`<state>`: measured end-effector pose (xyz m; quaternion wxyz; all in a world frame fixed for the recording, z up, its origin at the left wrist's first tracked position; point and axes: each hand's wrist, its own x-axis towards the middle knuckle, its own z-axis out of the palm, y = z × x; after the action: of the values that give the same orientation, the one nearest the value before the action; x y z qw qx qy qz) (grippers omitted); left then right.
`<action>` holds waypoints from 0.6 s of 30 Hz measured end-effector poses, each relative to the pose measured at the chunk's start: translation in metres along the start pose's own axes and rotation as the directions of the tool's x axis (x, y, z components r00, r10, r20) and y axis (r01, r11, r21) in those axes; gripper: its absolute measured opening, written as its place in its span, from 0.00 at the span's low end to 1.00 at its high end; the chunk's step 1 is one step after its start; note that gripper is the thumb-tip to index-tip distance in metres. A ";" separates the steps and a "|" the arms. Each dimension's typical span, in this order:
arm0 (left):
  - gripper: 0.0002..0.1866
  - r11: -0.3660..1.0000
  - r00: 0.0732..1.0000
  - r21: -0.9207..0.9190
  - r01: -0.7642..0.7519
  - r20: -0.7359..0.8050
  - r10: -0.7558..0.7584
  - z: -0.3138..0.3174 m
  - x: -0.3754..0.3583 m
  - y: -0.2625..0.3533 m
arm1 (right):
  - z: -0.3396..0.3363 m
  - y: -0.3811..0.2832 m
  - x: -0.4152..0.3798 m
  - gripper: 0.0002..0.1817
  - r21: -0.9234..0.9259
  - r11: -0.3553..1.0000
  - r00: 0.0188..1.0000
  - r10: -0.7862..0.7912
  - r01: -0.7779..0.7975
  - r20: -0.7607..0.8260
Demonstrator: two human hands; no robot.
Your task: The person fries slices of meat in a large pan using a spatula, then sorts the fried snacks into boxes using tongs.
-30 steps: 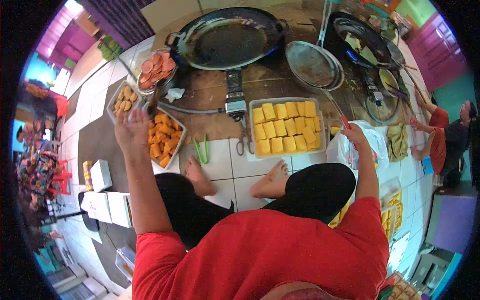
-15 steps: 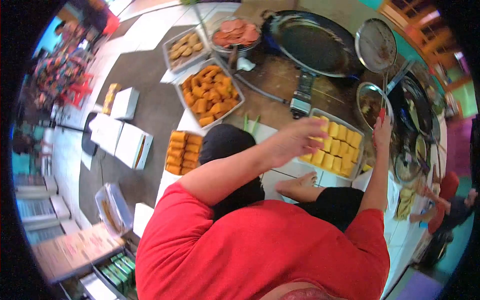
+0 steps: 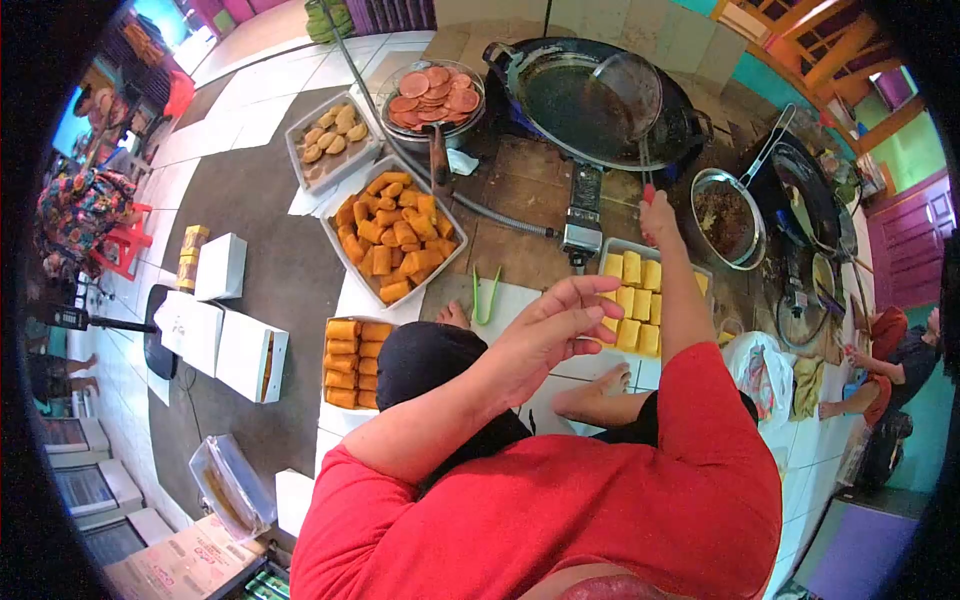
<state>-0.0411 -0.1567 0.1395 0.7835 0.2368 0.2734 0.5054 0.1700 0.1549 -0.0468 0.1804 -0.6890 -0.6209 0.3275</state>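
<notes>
My right hand [image 3: 658, 220] grips the red handle of a round wire-mesh skimmer [image 3: 628, 95]. The skimmer's mesh is over the right part of a large black wok [image 3: 570, 110] of dark oil. I hold my left hand [image 3: 560, 325] in the air with its fingers apart and nothing in them. Just beyond it, a tray holds yellow uncooked rolls [image 3: 640, 300], partly covered by my hand and right arm. To the right of the wok, a metal strainer [image 3: 727, 220] has brown crumbs in its mesh.
A burner [image 3: 582, 215] with a hose stands before the wok. Leftward are a tray of fried rolls [image 3: 395, 230], pinkish round slices [image 3: 435, 92], pale pieces [image 3: 330, 135], green tongs [image 3: 487, 295] and stacked rolls [image 3: 355, 360]. White boxes [image 3: 250, 350] lie further left. Another person [image 3: 900, 360] sits at right.
My right hand has swung the skimmer leftward, from above the strainer to over the wok. My left hand has drawn down and left from the yellow rolls. The whole view has shifted.
</notes>
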 end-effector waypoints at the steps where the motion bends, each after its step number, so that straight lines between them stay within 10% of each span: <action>1: 0.22 1.000 1.000 -0.004 -0.008 0.005 0.008 -0.001 -0.002 0.001 | 0.010 0.002 0.001 0.13 0.059 0.997 0.998 -0.047 0.045 0.032; 7: 0.22 0.999 0.998 0.002 -0.043 0.036 0.043 0.001 -0.006 0.003 | 0.031 -0.013 -0.022 0.11 0.518 0.852 0.958 -0.077 -0.081 0.275; 18: 0.22 0.999 0.998 0.012 -0.043 -0.043 0.043 0.001 0.009 -0.008 | 0.015 -0.025 -0.080 0.10 0.777 0.589 0.880 -0.223 -0.221 0.419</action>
<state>-0.0317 -0.1515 0.1332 0.7651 0.2360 0.2878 0.5255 0.1400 0.0790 -0.0235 0.3152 -0.4281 -0.4281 0.7308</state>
